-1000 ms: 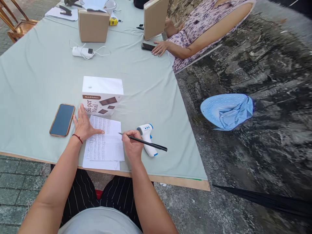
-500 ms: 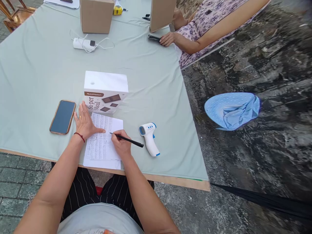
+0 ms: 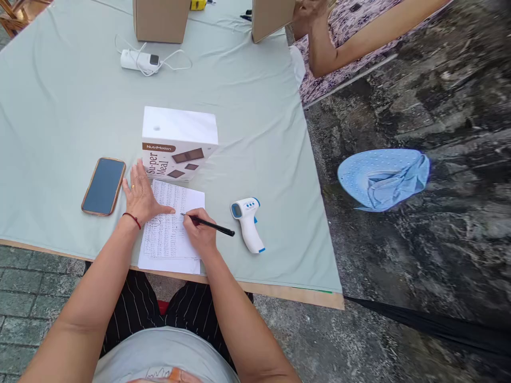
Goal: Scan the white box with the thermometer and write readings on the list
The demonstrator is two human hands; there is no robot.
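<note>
In my right hand point(image 3: 203, 233) is a black pen point(image 3: 213, 225), its tip at a sheet of paper point(image 3: 170, 242) covered with rows of small handwriting. Another white sheet sticks out from underneath it. My left hand point(image 3: 141, 197) lies flat with fingers spread, over the paper's upper left part. Its thumb stretches across the writing, and its fingertips reach the lower left corner of a white NutriMotion Super Meal box point(image 3: 179, 127). A smartphone point(image 3: 104, 186) with a dark screen lies left of that hand. Right of the pen is a white and blue infrared thermometer point(image 3: 247, 224).
Farther back on the cloth-covered table point(image 3: 88, 106) are a white device with a cable point(image 3: 139, 61), a cardboard box point(image 3: 161, 21) and a yellow tape measure point(image 3: 197, 4). Another person's arm point(image 3: 359, 42) is beside a second carton point(image 3: 273, 18). A blue hat point(image 3: 383, 180) lies beyond the table's right edge.
The view has shifted slightly, so the far table items sit higher. The other person's hand has moved off the dark object on the table and bent upward. My hands keep nearly the same pose.
</note>
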